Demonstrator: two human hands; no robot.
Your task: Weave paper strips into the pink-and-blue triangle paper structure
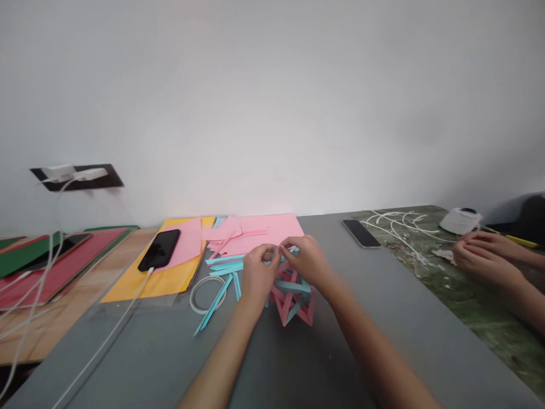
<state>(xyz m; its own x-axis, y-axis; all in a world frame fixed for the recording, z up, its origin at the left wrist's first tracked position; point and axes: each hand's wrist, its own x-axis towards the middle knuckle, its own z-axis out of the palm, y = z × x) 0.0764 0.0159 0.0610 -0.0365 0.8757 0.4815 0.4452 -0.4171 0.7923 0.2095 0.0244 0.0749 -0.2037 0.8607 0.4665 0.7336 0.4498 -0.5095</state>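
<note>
A woven model of pink and blue paper strips stands on the grey table. Over its top, my left hand and my right hand meet, fingertips pinched together on a strip of the model. Loose blue paper strips lie just left of my left hand. Behind the hands lie pink paper sheets with cut pink strips on them.
A black phone on yellow paper has a white cable running toward me. A white ring lies beside the blue strips. Red and green sheets lie far left. Another person's hands, a second phone and white scraps are at the right.
</note>
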